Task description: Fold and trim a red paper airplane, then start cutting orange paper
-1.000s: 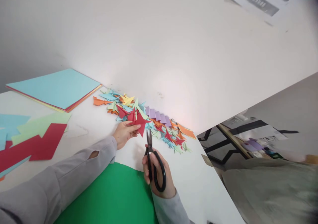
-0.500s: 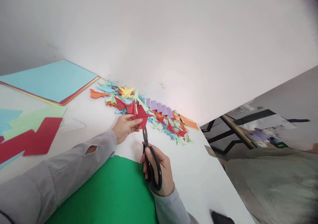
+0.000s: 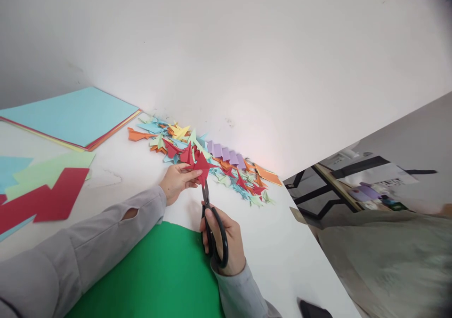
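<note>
A folded red paper piece with pointed ends (image 3: 202,165) is pinched in my left hand (image 3: 177,182), between thumb and fingers. My right hand (image 3: 228,240) grips black-handled scissors (image 3: 222,242), its thumb and fingers about the handles. The scissors point away from me, and their blades meet the lower point of the red paper; whether the tips cut into it I cannot tell. Just behind my left hand lies a heap of small folded paper shapes (image 3: 180,132) in red, orange, yellow, green and blue.
A stack of coloured sheets (image 3: 77,115), light blue on top, lies at the far left. Red paper (image 3: 63,195) and green paper (image 3: 56,165) overlap nearer me. A green sheet (image 3: 151,271) lies under my forearms. A dark object (image 3: 314,309) sits near the table's right edge; a white wall (image 3: 264,64) rises behind.
Almost nothing differs. My right hand and the scissors have shifted very slightly left and up, while the left hand keeps the red paper in nearly the same place.
</note>
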{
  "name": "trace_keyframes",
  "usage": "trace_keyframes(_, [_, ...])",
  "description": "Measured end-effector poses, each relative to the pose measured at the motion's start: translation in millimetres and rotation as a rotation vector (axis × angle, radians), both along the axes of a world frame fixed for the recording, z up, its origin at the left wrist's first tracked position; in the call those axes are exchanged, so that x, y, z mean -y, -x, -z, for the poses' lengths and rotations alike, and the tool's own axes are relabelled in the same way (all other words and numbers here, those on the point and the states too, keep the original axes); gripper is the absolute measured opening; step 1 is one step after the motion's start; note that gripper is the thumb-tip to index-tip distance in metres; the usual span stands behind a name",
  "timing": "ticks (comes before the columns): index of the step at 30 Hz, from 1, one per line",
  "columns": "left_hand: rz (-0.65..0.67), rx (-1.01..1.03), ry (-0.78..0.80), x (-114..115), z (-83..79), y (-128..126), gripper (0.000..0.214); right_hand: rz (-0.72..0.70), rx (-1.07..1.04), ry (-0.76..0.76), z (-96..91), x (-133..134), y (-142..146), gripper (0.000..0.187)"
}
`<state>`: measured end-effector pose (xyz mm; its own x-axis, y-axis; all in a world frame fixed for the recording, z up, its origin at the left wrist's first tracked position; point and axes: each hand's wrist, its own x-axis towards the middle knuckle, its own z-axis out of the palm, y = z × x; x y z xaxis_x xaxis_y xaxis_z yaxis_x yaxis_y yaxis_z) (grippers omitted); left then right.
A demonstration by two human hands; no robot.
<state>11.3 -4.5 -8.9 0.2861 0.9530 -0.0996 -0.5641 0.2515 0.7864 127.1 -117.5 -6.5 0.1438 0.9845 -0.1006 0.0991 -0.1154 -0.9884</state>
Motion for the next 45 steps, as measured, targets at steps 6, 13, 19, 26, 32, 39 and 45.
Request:
trace_keyframes(6, [-0.002, -0.009, -0.008, 0.8, -0.6, -0.2, 0.028, 0.007, 0.032, 0.008, -0.1, -0.9, -0.4, 0.050])
trace_keyframes(13, [-0.008, 0.005, 0.002, 1.1, -0.3, -1.3, 0.029, 0.003, 0.045, 0.011, 0.9, -1.1, -1.2, 0.052])
trace_keyframes(19, [-0.012, -0.001, -0.004, 1.1, -0.7, -1.1, 0.029, 0.011, 0.054, 0.024, 1.8, -1.6, -1.2, 0.052])
trace_keyframes(26, [-0.013, 0.006, 0.008, 1.3, -1.7, -1.2, 0.029, 0.024, 0.066, 0.025, -1.1, -1.4, 0.1, 0.052])
trace_keyframes(32, [-0.016, 0.013, 0.010, 1.3, -0.6, -1.4, 0.028, 0.018, 0.074, 0.015, -1.7, -1.4, 0.4, 0.049])
trace_keyframes(39, [-0.026, 0.011, 0.016, 1.3, -0.5, -1.5, 0.028, 0.036, 0.057, 0.023, -1.5, -0.8, 0.9, 0.045])
trace_keyframes(45, [-0.024, 0.011, 0.010, 1.1, 0.3, -1.5, 0.028, 0.029, 0.063, 0.018, -1.0, -0.9, 0.7, 0.049])
